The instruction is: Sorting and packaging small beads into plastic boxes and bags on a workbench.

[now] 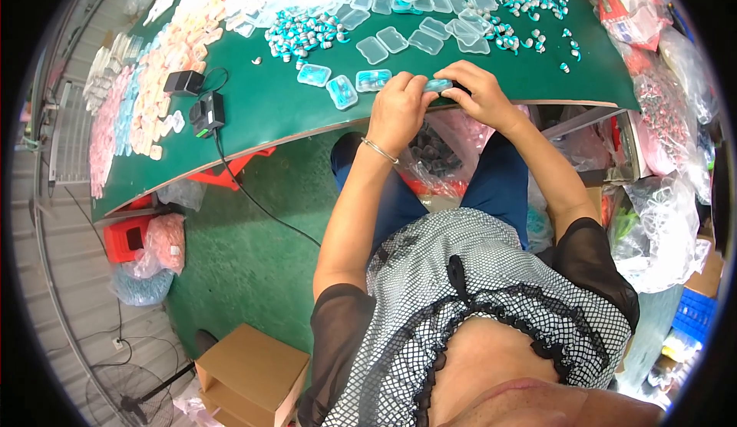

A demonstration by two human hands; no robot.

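Observation:
Between my two hands, over the front edge of the green table, is a small clear plastic case (pixel 437 85) with turquoise pieces inside. My left hand (pixel 401 108) grips its left end, and my right hand (pixel 481 95) pinches the right end; the fingers of both are closed on it. Left of my left hand lie several filled cases, one of them a clear case with turquoise contents (pixel 342 91). Beyond my hands, empty clear cases (pixel 393 40) lie opened out on the table. A heap of turquoise-and-white earplug-like pieces (pixel 303 34) sits behind the filled cases.
More turquoise-and-white pieces (pixel 530 3) lie at the far right of the table (pixel 253 112). Rows of peach-coloured cases (pixel 157 81) fill its left end. Near them are a black device (pixel 206 114) and its cable. A cardboard box (pixel 253 369) stands on the floor; plastic bags (pixel 656 235) crowd the right.

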